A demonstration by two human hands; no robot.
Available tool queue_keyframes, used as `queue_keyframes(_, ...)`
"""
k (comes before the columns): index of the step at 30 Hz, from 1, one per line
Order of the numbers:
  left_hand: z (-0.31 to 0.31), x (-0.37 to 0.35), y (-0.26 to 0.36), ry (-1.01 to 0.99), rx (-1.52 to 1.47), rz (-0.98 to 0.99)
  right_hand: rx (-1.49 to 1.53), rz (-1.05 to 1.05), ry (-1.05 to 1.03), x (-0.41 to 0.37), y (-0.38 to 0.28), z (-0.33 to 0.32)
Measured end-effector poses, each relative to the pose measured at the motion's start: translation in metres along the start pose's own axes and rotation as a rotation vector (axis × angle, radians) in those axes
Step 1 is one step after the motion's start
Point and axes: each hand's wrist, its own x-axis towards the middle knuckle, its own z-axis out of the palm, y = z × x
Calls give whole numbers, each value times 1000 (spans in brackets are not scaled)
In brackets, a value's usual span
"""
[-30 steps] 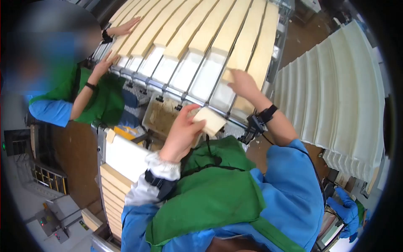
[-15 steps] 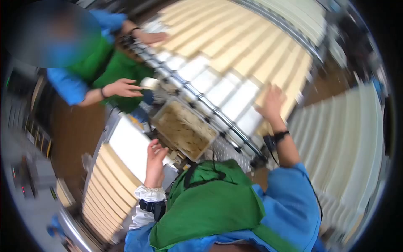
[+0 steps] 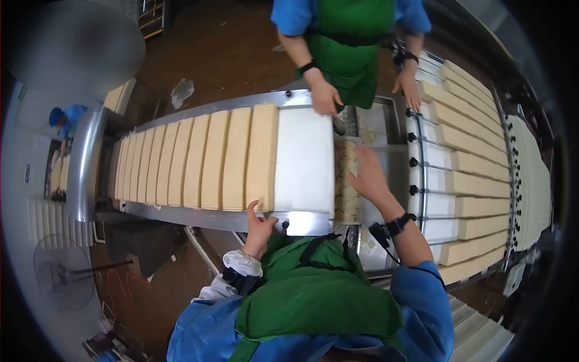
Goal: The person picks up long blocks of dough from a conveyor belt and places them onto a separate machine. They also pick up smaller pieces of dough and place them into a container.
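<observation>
My left hand (image 3: 260, 229) is at the near edge of the left conveyor, by the end of the last pale dough strip (image 3: 262, 158) in a row of several; its thumb and fingers are apart and nothing is between them. Beside that strip, a bare white belt (image 3: 304, 163) shows. Past the belt's end is a container of pale scraps (image 3: 347, 187). My right hand (image 3: 369, 173) is over that container's right edge, with fingers extended and nothing visible in them.
Across from me stands a co-worker in a green apron (image 3: 356, 30), one hand at the belt's far corner, the other by the rail (image 3: 422, 175) of the right conveyor. That conveyor carries several stacked strips (image 3: 482, 207). A fan (image 3: 66, 271) stands at the left.
The view has turned toward the left conveyor. My right hand has left the strips on the right conveyor and come over the container. My left hand is now by the left conveyor's strips.
</observation>
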Motion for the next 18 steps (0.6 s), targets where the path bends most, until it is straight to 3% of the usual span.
queue_keyframes(5, -29, 26, -16, -57, -65, -79, 125, -185, -110, 101, -66, 91)
queue_keyframes(10, -45, 41, -13, -290, -192, -130, 2, -141, -132, 177, -99, 165)
queue_keyframes(18, -60, 53, -16, -516, -168, -162, -234, -81, -150, 175, -98, 204)
